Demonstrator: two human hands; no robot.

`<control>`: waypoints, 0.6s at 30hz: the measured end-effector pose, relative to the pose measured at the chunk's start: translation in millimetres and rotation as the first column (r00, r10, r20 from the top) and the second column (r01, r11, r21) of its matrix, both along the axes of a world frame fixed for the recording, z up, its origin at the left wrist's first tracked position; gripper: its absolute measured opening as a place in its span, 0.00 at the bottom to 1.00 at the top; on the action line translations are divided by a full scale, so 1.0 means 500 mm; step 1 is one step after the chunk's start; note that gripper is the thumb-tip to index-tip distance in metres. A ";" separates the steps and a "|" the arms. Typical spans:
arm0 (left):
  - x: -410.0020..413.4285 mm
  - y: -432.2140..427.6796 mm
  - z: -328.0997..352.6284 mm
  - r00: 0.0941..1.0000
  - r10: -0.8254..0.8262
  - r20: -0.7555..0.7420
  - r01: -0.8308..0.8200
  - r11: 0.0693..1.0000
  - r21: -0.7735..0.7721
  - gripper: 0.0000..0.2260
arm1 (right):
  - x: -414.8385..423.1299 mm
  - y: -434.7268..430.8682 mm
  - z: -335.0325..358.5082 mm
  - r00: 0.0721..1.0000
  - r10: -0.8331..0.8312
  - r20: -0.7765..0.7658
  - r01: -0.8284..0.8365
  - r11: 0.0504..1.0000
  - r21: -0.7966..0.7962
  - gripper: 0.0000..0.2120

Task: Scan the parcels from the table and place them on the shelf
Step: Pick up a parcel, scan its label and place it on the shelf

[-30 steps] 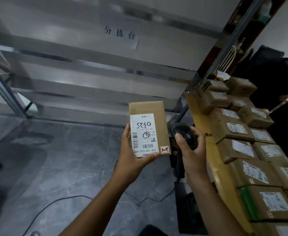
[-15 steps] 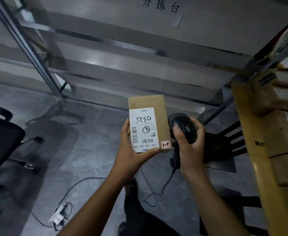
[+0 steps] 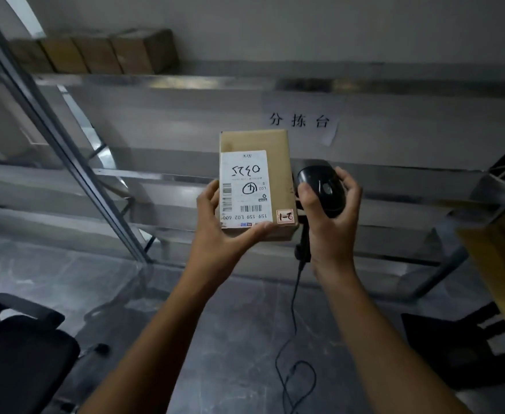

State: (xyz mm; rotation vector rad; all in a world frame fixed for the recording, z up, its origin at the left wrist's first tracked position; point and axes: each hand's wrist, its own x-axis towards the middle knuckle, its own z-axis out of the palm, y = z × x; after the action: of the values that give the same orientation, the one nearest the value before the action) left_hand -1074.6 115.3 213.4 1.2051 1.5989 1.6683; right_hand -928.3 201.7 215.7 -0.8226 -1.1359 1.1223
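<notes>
While the left hand (image 3: 219, 234) grips the parcel (image 3: 257, 186) by its lower end, label up, in front of the metal shelf (image 3: 185, 82), the fingers (image 3: 351, 189) of the right hand (image 3: 332, 231) wrap the black scanner (image 3: 323, 186) just beside it; brown boxes (image 3: 101, 52) stand on the top shelf.

There's one wide-angle camera, worn on the person's head, looking forward and a little down at the tiered steel shelf (image 3: 275, 85). It's close in: the left hand (image 3: 215, 234) holding a brown cardboard parcel (image 3: 257, 144) and the right hand (image 3: 332, 222) gripping a black corded scanner (image 3: 323, 186) fill mid-frame, grey floor (image 3: 245, 309) below.
</notes>
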 end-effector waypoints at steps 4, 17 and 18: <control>-0.096 0.076 0.056 0.999 -0.001 -0.039 0.004 0.997 0.074 0.48 | -0.087 0.072 0.070 1.000 -0.023 0.019 0.021 0.995 0.099 0.28; -0.436 0.231 0.206 0.994 0.057 -0.097 -0.033 0.971 0.235 0.45 | -0.420 0.189 0.240 0.996 -0.069 -0.051 0.077 0.980 0.186 0.29; -0.462 0.243 0.206 0.994 0.064 -0.084 -0.041 0.969 0.244 0.43 | -0.445 0.194 0.241 0.997 -0.069 -0.045 0.076 0.981 0.178 0.29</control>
State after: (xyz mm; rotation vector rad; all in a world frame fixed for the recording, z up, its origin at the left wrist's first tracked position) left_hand -1305.9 236.8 316.5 1.3875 1.5254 1.9108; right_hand -1150.7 298.8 336.1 -0.6935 -1.1478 0.9567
